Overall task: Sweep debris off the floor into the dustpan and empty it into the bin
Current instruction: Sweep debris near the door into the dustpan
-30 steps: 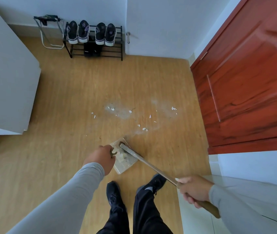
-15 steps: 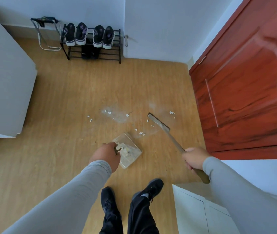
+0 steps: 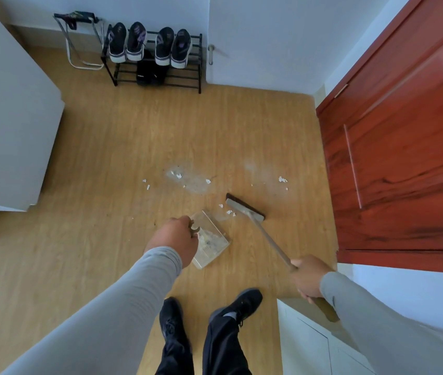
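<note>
A clear dustpan (image 3: 210, 240) with pale scraps inside lies on the wooden floor, and my left hand (image 3: 175, 239) grips its handle. My right hand (image 3: 308, 278) holds the brown handle of a broom whose head (image 3: 244, 207) rests on the floor just right of the dustpan's far corner. A few white scraps (image 3: 229, 212) lie between the broom head and the pan. More white debris (image 3: 178, 175) and dust sit farther out, with another scrap (image 3: 282, 180) toward the red door. No bin is in view.
A red wooden door (image 3: 404, 147) fills the right side. A black shoe rack (image 3: 155, 63) with sneakers stands against the far wall beside a metal folding frame (image 3: 79, 41). White furniture (image 3: 6, 125) is at left, a white cabinet (image 3: 312, 345) at lower right. My feet (image 3: 206, 312) stand below the dustpan.
The broom lifted out of the dustpan, swung out to the right, and its head has come back down near the pan's far corner. My left hand stayed on the dustpan.
</note>
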The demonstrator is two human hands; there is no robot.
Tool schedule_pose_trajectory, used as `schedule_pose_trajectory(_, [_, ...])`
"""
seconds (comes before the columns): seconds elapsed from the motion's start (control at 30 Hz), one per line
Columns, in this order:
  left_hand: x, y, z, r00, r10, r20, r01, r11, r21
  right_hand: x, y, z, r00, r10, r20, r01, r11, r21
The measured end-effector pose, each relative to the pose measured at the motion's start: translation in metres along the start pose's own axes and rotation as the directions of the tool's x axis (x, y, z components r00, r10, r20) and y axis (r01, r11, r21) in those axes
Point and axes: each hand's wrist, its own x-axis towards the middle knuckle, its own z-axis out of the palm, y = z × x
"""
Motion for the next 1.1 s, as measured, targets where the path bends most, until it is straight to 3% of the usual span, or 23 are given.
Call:
schedule_pose_trajectory(0.13, [0.001,0.007,-0.005,1.0,0.008,0.005,-0.008,1.0,-0.007,-0.032,0.028,-0.017,0.996,-0.039,0.079,0.039,0.999,0.002])
schedule_pose_trajectory(0.23, [0.002,0.006,-0.008,1.0,0.01,0.016,-0.011,1.0,0.005,-0.057,0.038,-0.035,0.994,-0.05,0.099,0.035,0.988,0.15])
schedule_pose_trajectory(0.33, [0.002,0.003,-0.009,1.0,0.016,0.01,-0.016,1.0,-0.006,-0.071,0.041,-0.034,0.997,-0.071,0.027,0.063,0.973,0.222])
schedule_pose_trajectory(0.5, [-0.003,0.0,-0.005,1.0,0.022,0.002,-0.022,1.0,0.003,-0.036,0.03,0.002,0.993,-0.006,-0.116,0.021,0.992,0.122])
schedule_pose_trajectory(0.67, [-0.006,-0.002,-0.001,0.999,0.04,-0.003,-0.04,0.999,0.002,-0.03,0.009,0.058,0.999,-0.005,0.045,-0.002,0.989,0.145])
schedule_pose_trajectory(0.8, [-0.008,-0.004,0.001,0.999,0.046,-0.011,-0.046,0.999,-0.009,-0.056,0.032,0.044,0.992,-0.034,0.123,0.009,0.98,0.198])
schedule_pose_trajectory(0.93, [-0.009,-0.006,0.002,0.999,0.05,-0.015,-0.051,0.998,-0.032,-0.078,0.059,0.006,0.998,-0.018,0.065,-0.006,0.932,0.361])
schedule_pose_trajectory(1.1, [-0.011,-0.006,0.001,0.998,0.058,-0.012,-0.058,0.998,-0.026,-0.054,0.039,0.022,0.999,0.037,-0.02,-0.028,0.945,0.327])
